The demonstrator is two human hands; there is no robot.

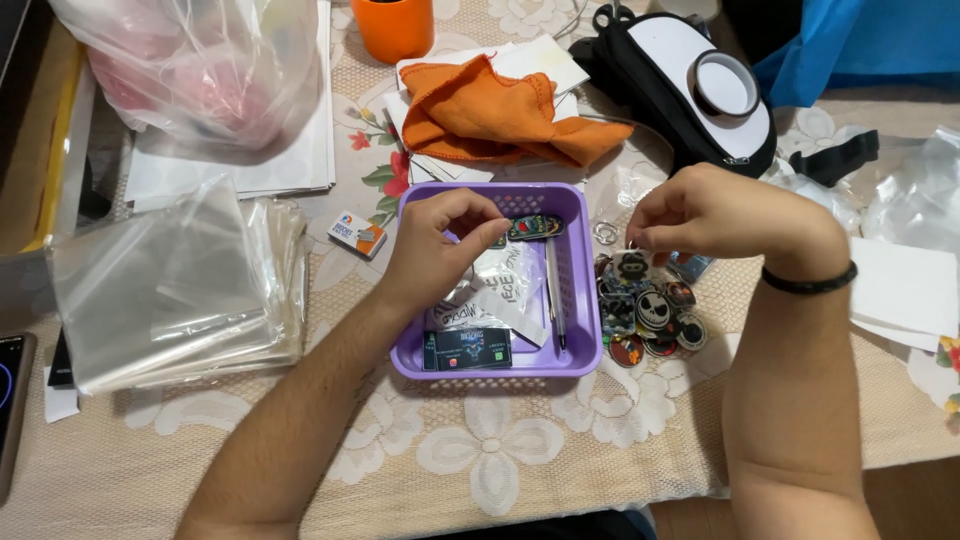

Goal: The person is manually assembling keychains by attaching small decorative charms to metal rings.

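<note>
Keychain charm (533, 227) lies crosswise in tray (585, 300) — left grip (440, 245) pinches it (right grip (700, 215) pinches ring).

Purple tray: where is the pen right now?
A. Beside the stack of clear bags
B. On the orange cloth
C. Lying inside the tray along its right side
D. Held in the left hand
C: the pen lies lengthwise inside the purple tray near its right wall, while the left hand pinches something small above the tray and does not touch the pen.
</note>
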